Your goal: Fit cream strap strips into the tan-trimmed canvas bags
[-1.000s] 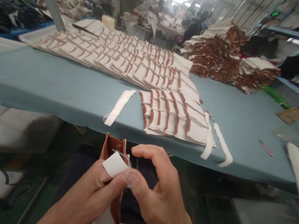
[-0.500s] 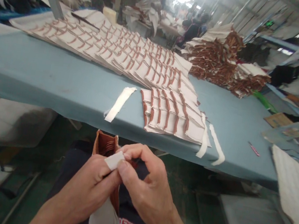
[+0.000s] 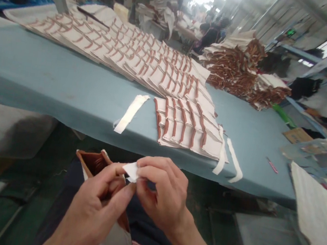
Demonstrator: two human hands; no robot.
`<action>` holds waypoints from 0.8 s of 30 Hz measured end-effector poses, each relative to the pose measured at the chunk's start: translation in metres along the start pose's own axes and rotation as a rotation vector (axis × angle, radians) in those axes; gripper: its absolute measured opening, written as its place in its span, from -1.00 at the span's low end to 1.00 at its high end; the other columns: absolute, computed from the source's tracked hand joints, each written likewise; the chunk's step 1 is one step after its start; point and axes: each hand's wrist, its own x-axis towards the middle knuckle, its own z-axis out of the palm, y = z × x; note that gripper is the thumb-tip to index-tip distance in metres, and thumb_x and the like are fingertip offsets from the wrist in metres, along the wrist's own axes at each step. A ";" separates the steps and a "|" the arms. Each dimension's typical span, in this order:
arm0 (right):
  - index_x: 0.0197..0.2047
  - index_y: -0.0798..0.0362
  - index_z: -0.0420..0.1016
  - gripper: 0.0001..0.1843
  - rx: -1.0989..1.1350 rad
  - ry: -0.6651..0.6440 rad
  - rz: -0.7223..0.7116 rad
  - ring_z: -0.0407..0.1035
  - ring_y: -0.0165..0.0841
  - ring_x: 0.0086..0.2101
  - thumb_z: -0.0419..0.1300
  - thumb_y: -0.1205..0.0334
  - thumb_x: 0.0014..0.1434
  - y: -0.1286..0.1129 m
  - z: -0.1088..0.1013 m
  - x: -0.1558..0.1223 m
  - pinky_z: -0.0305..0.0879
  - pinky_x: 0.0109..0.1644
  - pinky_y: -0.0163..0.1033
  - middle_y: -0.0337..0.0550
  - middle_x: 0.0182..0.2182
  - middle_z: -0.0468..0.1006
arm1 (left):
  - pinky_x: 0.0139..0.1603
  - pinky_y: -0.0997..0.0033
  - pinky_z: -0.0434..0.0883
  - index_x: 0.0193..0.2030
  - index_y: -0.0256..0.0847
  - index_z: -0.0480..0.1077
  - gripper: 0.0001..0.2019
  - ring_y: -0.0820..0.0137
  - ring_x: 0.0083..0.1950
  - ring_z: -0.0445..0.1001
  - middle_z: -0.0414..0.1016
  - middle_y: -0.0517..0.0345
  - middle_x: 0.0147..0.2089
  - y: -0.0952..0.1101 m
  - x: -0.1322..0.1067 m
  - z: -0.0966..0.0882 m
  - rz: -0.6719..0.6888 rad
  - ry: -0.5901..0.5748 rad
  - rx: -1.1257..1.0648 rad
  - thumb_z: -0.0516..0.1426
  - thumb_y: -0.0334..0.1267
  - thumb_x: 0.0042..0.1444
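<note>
A small white strip piece (image 3: 131, 171), probably tape, is pinched between both hands above my lap. My right hand (image 3: 163, 191) grips its right end between thumb and fingers. My left hand (image 3: 97, 202) has thumb and forefinger closed at its left side. Under my left hand, a brown and off-white folded piece (image 3: 93, 161) rests on my lap, its brown inner side facing up; the hand hides much of it. Whether the left fingers also hold this piece, I cannot tell.
A blue-covered table (image 3: 65, 93) stands ahead, with a white strip (image 3: 131, 114) near its edge. Overlapping off-white pieces with brown edges (image 3: 190, 126) lie in rows. A tall brown stack (image 3: 234, 63) rises behind. Two strips (image 3: 233, 160) and a small red tool (image 3: 271, 165) lie right.
The brown and off-white piece on my lap has shifted left and tilted. Both hands have turned, and the white strip piece now shows more between my fingertips.
</note>
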 end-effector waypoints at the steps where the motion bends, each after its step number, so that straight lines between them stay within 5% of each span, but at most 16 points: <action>1: -0.04 0.00 0.44 -0.85 -0.010 -0.028 -0.018 0.65 -0.29 -0.21 0.20 0.46 0.47 0.001 0.001 -0.001 0.60 -0.08 -0.20 -0.04 -0.18 0.77 | -0.46 0.49 0.36 -0.11 -0.14 0.62 -0.69 0.39 -0.46 0.42 0.46 0.28 -0.46 0.002 -0.002 0.002 -0.019 0.006 -0.028 0.25 0.06 0.26; 6: -0.02 0.00 0.47 -0.88 -0.060 -0.076 -0.040 0.64 -0.25 -0.19 0.17 0.41 0.50 0.001 0.006 -0.007 0.60 -0.06 -0.16 -0.04 -0.16 0.78 | -0.49 0.49 0.24 -0.33 -0.14 0.58 -0.68 0.42 -0.45 0.29 0.30 0.29 -0.47 0.000 -0.002 0.001 -0.061 -0.001 -0.083 0.34 0.08 0.14; 12: 0.01 0.04 0.50 -0.75 0.074 -0.085 -0.002 0.64 -0.24 -0.16 0.19 0.50 0.33 -0.003 0.006 -0.007 0.64 0.00 -0.15 0.00 -0.13 0.78 | -0.49 0.47 0.29 -0.25 -0.19 0.65 -0.65 0.39 -0.46 0.36 0.46 0.24 -0.48 -0.011 0.003 -0.003 -0.057 0.000 -0.110 0.30 0.09 0.24; 16: 0.01 0.04 0.55 -0.72 0.286 -0.071 0.146 0.65 -0.26 -0.08 0.16 0.46 0.30 -0.009 -0.003 -0.006 0.62 0.09 -0.15 -0.01 -0.10 0.76 | -0.47 0.51 0.40 -0.32 -0.18 0.65 -0.71 0.36 -0.45 0.49 0.55 0.21 -0.47 -0.014 0.011 -0.008 0.102 -0.047 -0.063 0.27 -0.02 0.27; 20: 0.16 0.04 0.54 -0.70 0.355 -0.167 0.378 0.63 -0.20 0.05 0.21 0.29 0.39 -0.010 -0.009 -0.004 0.57 0.19 -0.07 0.02 0.04 0.74 | -0.59 0.54 0.28 -0.48 -0.17 0.56 -0.67 0.44 -0.59 0.38 0.47 0.25 -0.57 -0.012 0.015 -0.012 0.271 -0.105 0.057 0.22 -0.11 0.30; 24: -0.04 0.00 0.59 -0.90 0.474 -0.281 0.493 0.62 -0.29 -0.14 0.30 0.19 0.44 -0.006 -0.001 -0.001 0.54 0.01 -0.18 -0.11 -0.13 0.74 | -0.57 0.53 0.28 -0.50 -0.15 0.55 -0.68 0.43 -0.58 0.37 0.43 0.28 -0.59 -0.008 0.014 -0.015 0.299 -0.102 0.127 0.16 -0.19 0.29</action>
